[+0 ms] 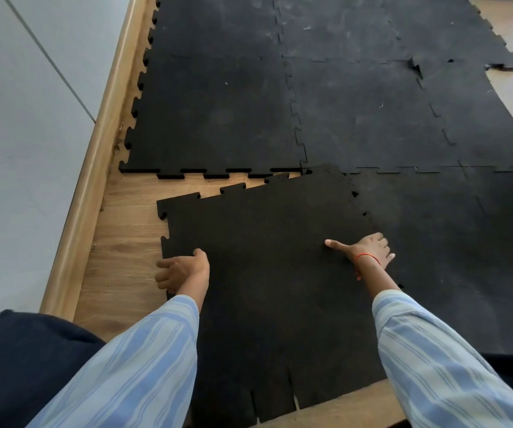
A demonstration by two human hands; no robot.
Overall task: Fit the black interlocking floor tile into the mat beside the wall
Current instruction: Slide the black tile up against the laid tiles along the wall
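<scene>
1. While the loose tile (267,273) lies skewed on the bare wooden floor (125,242), the task is judged to be partly advanced only: the tile has been brought to the open bay beside the wall (17,134), but it is not yet interlocked.
2. At the near edge, the tile's cut tabs are seen resting on the floor, between the two striped sleeves (144,359).
3. The left hand (182,268) is placed at the tile's left edge. Its fingers (165,274) are curled loosely downward at the edge and the thumb lies on the top surface; whether the fingers pass under the tile cannot be told.
4. The right hand (364,250) is laid flat on the tile near its right edge, palm down, fingers spread and thumb extended toward the middle. Nothing is gripped by it. A red thread (369,257) is worn at the wrist.
5. Along the right side, the tile is seen overlapping the laid mat (372,118) rather than meshing with it; the teeth there lie on top of the neighbouring piece.
6. Farther on, the tile's far edge runs at an angle to the mat's toothed edge. A wedge of bare floor is visible between them, narrow at the right corner, where the tile rides over the mat, and wide toward the skirting board (94,180).
7. Remaining work is judged to be: rotation of the tile to square it, a shift toward the wall and the mat, and pressing of the teeth into both seams.
</scene>
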